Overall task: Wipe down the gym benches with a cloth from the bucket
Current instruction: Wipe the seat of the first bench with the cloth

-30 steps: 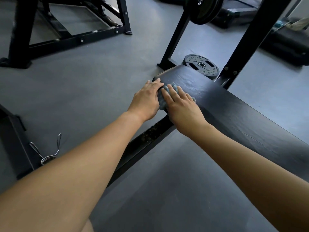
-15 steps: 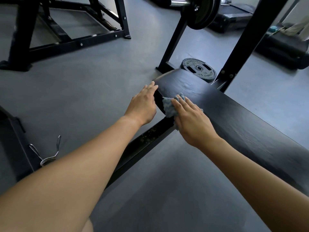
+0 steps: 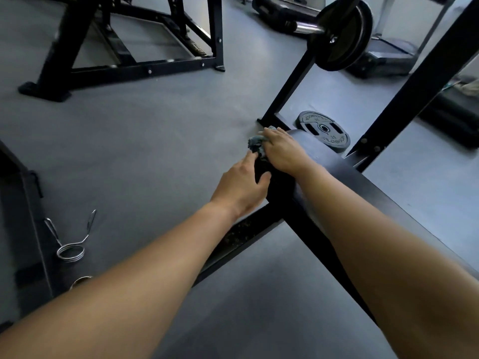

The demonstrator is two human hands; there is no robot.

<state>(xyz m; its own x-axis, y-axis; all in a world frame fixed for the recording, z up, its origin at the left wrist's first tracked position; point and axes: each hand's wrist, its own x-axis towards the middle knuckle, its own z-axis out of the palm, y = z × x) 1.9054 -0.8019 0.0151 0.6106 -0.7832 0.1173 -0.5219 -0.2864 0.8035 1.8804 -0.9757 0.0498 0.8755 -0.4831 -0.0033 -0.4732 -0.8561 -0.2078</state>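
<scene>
A black padded gym bench (image 3: 344, 174) runs from the lower right up toward the middle of the view. At its far end my right hand (image 3: 282, 150) presses a grey-blue cloth (image 3: 255, 143) over the pad's rounded corner; the cloth bunches out past my fingers on the left. Just below it, my left hand (image 3: 242, 189) holds the near side edge of the pad, thumb on the dark side face and fingers reaching toward the cloth. No bucket is in view.
A black weight plate (image 3: 324, 130) lies on the floor behind the bench end. Rack uprights (image 3: 404, 97) and a loaded barbell (image 3: 339, 35) stand beyond. A spring collar (image 3: 70, 244) lies on the grey floor at left. Another black frame (image 3: 145, 68) stands at the upper left.
My right hand has slid the cloth from the near side of the pad up to its far end corner. My left hand has shifted down along the side edge.
</scene>
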